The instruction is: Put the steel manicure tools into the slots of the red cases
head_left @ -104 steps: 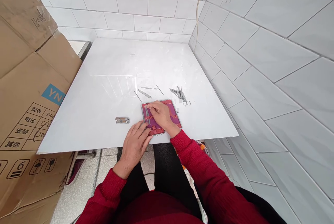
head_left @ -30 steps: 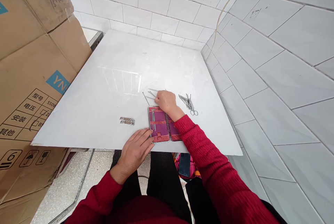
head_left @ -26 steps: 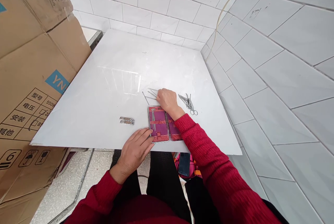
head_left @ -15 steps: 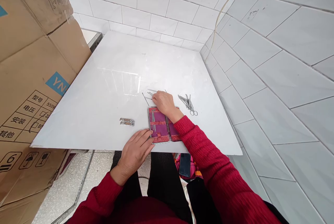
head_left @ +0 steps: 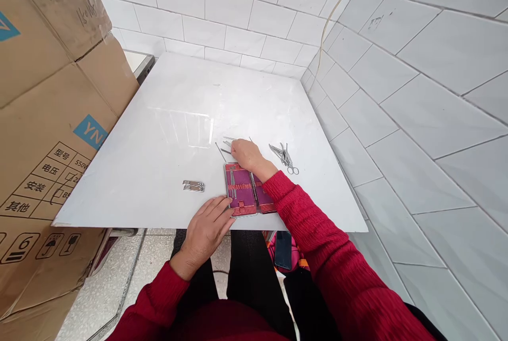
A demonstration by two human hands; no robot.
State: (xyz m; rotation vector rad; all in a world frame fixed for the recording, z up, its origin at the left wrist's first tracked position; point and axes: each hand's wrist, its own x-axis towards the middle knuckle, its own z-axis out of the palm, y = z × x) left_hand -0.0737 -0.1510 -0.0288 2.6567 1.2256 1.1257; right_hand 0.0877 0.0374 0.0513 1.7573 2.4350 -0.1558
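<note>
An open manicure case (head_left: pixel 245 207), red with a purple lining, lies near the table's front edge. A slim metal tool (head_left: pixel 233 185) sits under the elastic loops of its left half. My left hand (head_left: pixel 207 224) holds the case at its lower left corner, fingers together along the edge. Beyond the case, my right hand (head_left: pixel 248 154) is closed with fingertips down among several thin metal tools (head_left: pixel 220 151). What it pinches is hidden beneath the hand, and its forearm covers part of the right half.
Two nail clippers (head_left: pixel 193 186) lie left of the case. On the right are small scissors (head_left: pixel 292 170) beside plier-like nippers (head_left: pixel 282 154). Cardboard boxes (head_left: pixel 47 118) border the white table (head_left: pixel 130 187) on the left; a tiled wall (head_left: pixel 397 134) runs along the right.
The view has shifted slightly. My right hand has turned a little over the thin tools, its fingertips staying in about the same place. My left hand remains on the case.
</note>
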